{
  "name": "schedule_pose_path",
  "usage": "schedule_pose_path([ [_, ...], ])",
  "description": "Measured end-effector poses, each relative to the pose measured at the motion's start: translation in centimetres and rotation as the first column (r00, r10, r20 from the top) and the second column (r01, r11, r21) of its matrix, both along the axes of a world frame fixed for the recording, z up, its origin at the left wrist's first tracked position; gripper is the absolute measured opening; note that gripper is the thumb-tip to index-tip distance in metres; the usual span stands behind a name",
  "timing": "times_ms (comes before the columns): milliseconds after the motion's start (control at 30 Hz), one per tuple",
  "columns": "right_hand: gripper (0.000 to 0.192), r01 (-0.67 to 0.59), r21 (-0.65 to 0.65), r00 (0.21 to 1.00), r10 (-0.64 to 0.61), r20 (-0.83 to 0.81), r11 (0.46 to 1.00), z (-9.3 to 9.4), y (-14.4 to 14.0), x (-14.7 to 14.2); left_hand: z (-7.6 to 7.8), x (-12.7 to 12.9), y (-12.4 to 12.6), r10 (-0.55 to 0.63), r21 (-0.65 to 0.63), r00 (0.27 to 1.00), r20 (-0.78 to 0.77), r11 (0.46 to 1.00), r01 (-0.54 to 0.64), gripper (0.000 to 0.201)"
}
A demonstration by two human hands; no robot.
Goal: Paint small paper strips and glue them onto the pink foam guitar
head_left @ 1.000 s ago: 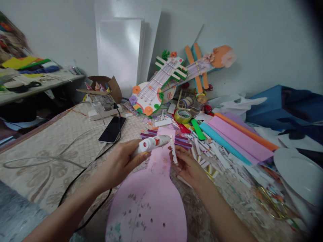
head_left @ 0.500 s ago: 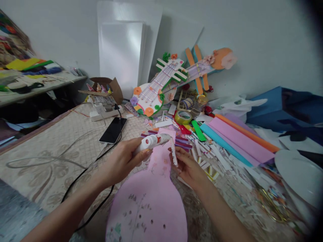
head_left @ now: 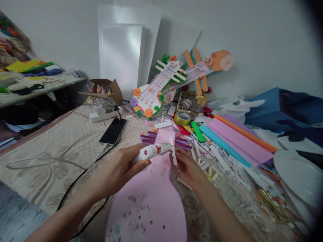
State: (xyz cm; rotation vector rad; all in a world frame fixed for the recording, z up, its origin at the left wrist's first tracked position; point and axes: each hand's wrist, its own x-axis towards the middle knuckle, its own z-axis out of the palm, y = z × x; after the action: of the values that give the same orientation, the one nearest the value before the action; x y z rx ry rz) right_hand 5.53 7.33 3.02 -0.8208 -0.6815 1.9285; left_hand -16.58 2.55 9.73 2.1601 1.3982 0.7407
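Note:
My left hand (head_left: pixel 118 169) grips a white glue gun (head_left: pixel 152 151) with red marks, its nozzle pointing right. Its black cord (head_left: pixel 85 169) trails back over the table. My right hand (head_left: pixel 188 168) pinches a small white paper strip (head_left: pixel 173 151) upright, right at the gun's tip. Below both hands lies a pink guitar-shaped foam cutout (head_left: pixel 148 205), with purple and pink strips (head_left: pixel 183 143) crossing its neck.
A black phone (head_left: pixel 113 130) and a white power strip (head_left: pixel 102 111) lie at the left. Finished foam guitars (head_left: pixel 161 84) lean on the wall. Tape roll (head_left: pixel 182 117), coloured foam sheets (head_left: pixel 234 137), several white paper strips (head_left: pixel 214 158), scissors (head_left: pixel 274 205) and a white plate (head_left: pixel 297 174) crowd the right.
Both hands stay together with the gun tip at the strip; they have shifted slightly downward in view as the camera moved a little.

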Motion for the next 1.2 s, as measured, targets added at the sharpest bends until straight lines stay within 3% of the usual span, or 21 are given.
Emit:
schedule_pose_path([
  [467, 0.017, -0.025, 0.026, 1.000, 0.025, -0.012, 0.999, -0.5, 0.0, 0.1, 0.3, -0.2, -1.2, -0.100, -0.139, 0.995, 0.025, 0.985, 0.103, 0.024],
  [1000, 0.019, -0.018, 0.026, 1.000, 0.018, -0.009, 0.999, -0.3, 0.0, 0.0, 0.7, -0.4, -1.4, -0.205, -0.188, 0.979, 0.021, 0.961, 0.205, 0.022],
  [1200, 0.020, -0.018, 0.022, 1.000, 0.018, 0.002, 1.000, -0.1, 0.0, 0.0, 0.7, -0.5, -1.5, -0.182, -0.188, 0.983, 0.031, 0.965, 0.184, 0.021],
])
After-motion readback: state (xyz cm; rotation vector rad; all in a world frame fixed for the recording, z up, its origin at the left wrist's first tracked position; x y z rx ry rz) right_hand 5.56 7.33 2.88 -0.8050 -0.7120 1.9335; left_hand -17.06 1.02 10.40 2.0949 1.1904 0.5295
